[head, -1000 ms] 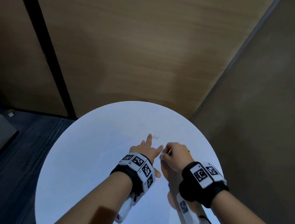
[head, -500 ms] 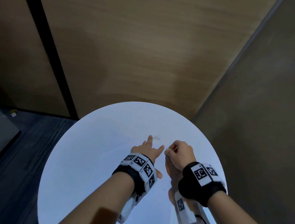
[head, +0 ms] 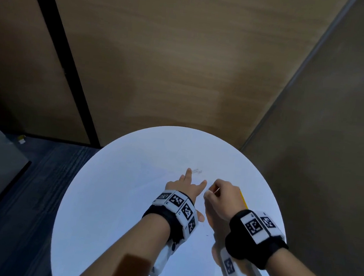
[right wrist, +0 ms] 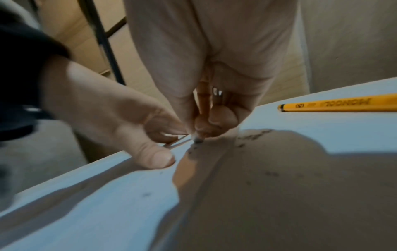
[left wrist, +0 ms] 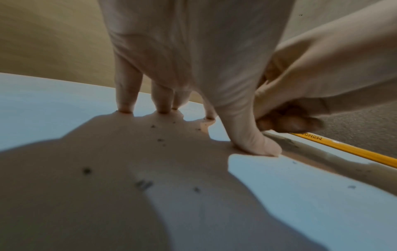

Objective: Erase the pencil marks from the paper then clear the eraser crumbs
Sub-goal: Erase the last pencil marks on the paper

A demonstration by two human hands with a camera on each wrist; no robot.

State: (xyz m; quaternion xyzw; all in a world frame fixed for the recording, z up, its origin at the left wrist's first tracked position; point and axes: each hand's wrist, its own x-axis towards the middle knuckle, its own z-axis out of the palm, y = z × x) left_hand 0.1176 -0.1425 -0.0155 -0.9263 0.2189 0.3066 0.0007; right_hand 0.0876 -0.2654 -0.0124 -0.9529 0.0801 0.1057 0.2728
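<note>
My left hand (head: 187,185) lies flat with spread fingers (left wrist: 126,100) and thumb pressing on the white paper (left wrist: 150,152). The sheet is hard to tell from the white round table (head: 111,198). Just right of it, my right hand (head: 224,195) pinches a small eraser (right wrist: 198,139), its grey dirty tip touching the paper beside the left thumb (right wrist: 159,159). Dark eraser crumbs (left wrist: 160,140) are scattered under and around both hands. A faint smudge of marks (head: 196,171) shows past the left fingertips.
A yellow pencil (right wrist: 337,104) lies on the table right of my right hand, also seen as the pencil (left wrist: 343,149) in the left wrist view. Wood-panelled walls stand close behind and to the right. Dark floor lies to the left.
My right hand has shifted slightly right and back in small strokes with the eraser. The left hand has stayed pressed in place.
</note>
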